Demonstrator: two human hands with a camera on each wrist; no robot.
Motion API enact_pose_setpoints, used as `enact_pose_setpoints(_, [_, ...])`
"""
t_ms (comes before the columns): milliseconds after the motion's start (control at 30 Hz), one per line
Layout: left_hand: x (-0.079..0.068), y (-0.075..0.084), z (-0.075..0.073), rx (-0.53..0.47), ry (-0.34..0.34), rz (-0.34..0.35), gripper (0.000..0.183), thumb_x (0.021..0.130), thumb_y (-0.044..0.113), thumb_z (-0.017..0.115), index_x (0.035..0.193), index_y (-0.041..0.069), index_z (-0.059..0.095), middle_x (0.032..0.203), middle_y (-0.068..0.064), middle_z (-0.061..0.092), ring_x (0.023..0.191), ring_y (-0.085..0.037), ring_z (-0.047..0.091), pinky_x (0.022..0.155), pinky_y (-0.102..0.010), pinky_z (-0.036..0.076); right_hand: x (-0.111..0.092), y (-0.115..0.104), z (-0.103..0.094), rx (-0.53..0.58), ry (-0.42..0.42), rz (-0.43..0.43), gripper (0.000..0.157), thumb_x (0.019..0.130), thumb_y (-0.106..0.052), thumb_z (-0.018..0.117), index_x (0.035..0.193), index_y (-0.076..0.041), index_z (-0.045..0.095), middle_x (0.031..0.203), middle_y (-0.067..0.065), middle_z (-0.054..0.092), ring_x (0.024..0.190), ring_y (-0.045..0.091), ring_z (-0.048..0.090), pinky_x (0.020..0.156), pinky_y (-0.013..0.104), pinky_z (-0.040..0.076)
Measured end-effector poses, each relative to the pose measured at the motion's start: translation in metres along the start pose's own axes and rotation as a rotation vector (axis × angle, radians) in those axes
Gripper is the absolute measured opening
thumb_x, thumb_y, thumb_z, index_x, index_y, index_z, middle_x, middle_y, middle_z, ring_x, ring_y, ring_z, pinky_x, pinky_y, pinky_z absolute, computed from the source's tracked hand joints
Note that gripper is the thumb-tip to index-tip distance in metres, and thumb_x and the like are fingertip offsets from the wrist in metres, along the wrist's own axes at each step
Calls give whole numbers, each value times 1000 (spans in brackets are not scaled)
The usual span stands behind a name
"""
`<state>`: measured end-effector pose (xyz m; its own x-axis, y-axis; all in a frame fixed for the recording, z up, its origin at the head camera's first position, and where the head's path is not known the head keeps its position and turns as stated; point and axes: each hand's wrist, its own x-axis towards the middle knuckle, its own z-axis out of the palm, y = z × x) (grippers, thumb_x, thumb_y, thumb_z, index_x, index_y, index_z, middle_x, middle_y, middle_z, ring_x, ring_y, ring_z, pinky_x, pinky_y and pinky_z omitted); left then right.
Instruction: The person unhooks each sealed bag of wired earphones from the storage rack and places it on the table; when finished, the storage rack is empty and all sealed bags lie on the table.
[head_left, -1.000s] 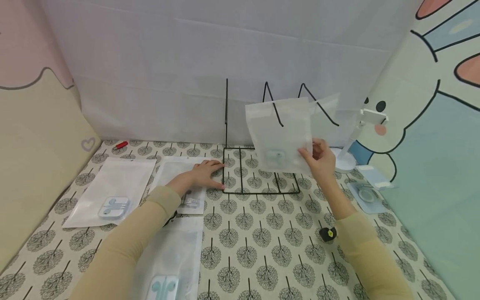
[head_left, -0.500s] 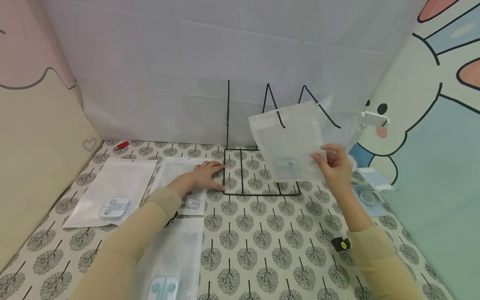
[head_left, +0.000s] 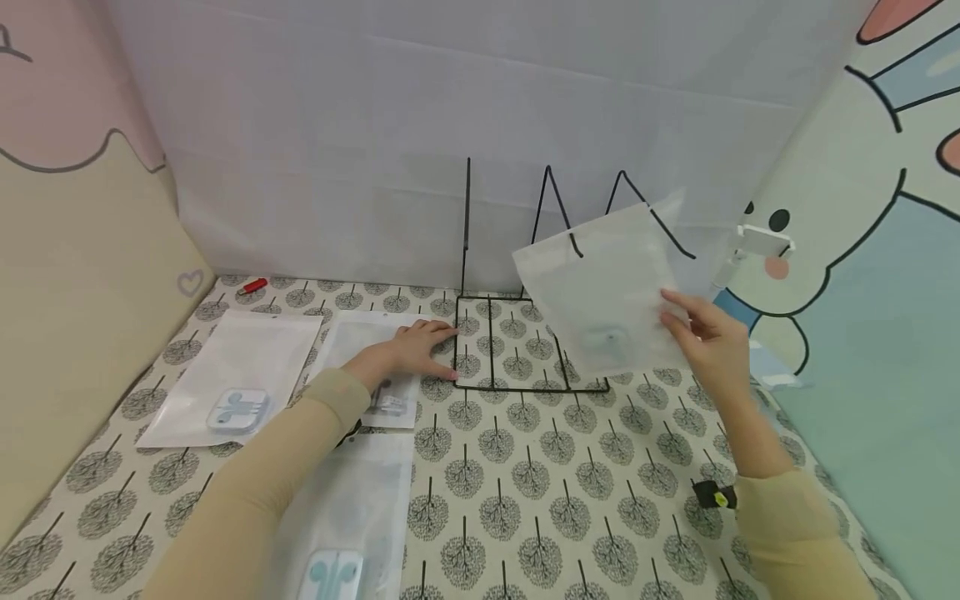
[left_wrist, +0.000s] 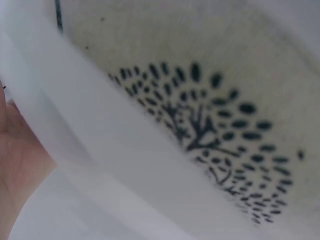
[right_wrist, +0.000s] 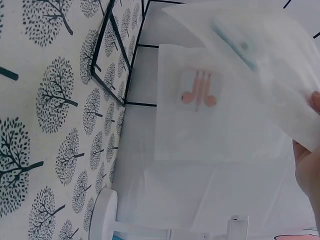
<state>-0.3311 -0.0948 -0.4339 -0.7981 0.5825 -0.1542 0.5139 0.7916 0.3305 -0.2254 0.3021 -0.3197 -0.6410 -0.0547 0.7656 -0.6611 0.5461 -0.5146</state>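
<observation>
My right hand (head_left: 711, 343) pinches the right edge of a translucent white zip pouch (head_left: 603, 287) between thumb and fingers. The pouch hangs tilted on the middle prong of a black wire display rack (head_left: 536, 389), the prong tip showing in front of it. A blurred bluish item shows near its bottom. Behind it, in the right wrist view, hangs another pouch (right_wrist: 200, 135) with pink earphones in a clear case (right_wrist: 199, 90). My left hand (head_left: 420, 346) lies with fingers extended, fingertips at the rack's left side. The left wrist view is mostly covered by blurred white film.
At the left lie a pouch with a blue earphone case (head_left: 236, 411), a partly covered pouch (head_left: 356, 333), and a nearer pouch (head_left: 360, 483) with another earphone case (head_left: 332, 575). A red object (head_left: 252, 286) lies far left. A white phone stand (head_left: 763, 242) stands right.
My right hand has moved right and slightly down, drawing the pouch's lower part rightward so that it tilts more. My left hand has stayed at the rack.
</observation>
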Motion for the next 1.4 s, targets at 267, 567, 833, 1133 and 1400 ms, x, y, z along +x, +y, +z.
enact_pose_setpoints(267, [-1, 1, 0, 0, 2, -11, 96, 77, 64, 63, 151, 18, 24, 156, -11, 21, 140, -39, 19, 108, -65, 18, -2, 4, -17, 245, -109, 17, 47, 68, 26, 66, 113, 14, 61, 102, -6, 70, 75, 1, 60, 61, 9, 45])
enact_pose_setpoints(567, [1, 0, 1, 0, -8, -18, 96, 77, 65, 62, 151, 19, 23, 156, -9, 20, 141, -37, 18, 109, -64, 17, -11, 8, -35, 541, -248, 158, 61, 72, 28, 61, 130, 14, 46, 131, 5, 58, 111, 12, 59, 84, 16, 51])
enact_pose_setpoints(833, [2, 1, 1, 14, -13, -18, 96, 76, 66, 62, 151, 20, 23, 156, -9, 19, 141, -37, 17, 108, -63, 20, -13, 5, -44, 648, -321, 80, 67, 70, 33, 55, 133, 19, 35, 134, 16, 54, 109, 19, 60, 81, 22, 54])
enact_pose_setpoints(1133, [4, 0, 2, 17, -23, -28, 96, 76, 68, 61, 151, 22, 22, 157, -7, 19, 142, -35, 17, 109, -62, 19, -18, -2, -44, 758, -330, -15, 65, 73, 28, 60, 130, 25, 31, 135, 22, 51, 112, 25, 59, 80, 26, 55])
enact_pose_setpoints(1400, [1, 3, -1, 24, -23, -36, 95, 77, 66, 61, 151, 22, 22, 157, -7, 19, 141, -35, 17, 110, -61, 18, -36, -18, -39, 672, -344, 227, 67, 77, 29, 54, 138, 11, 36, 139, 5, 50, 115, 13, 58, 82, 20, 54])
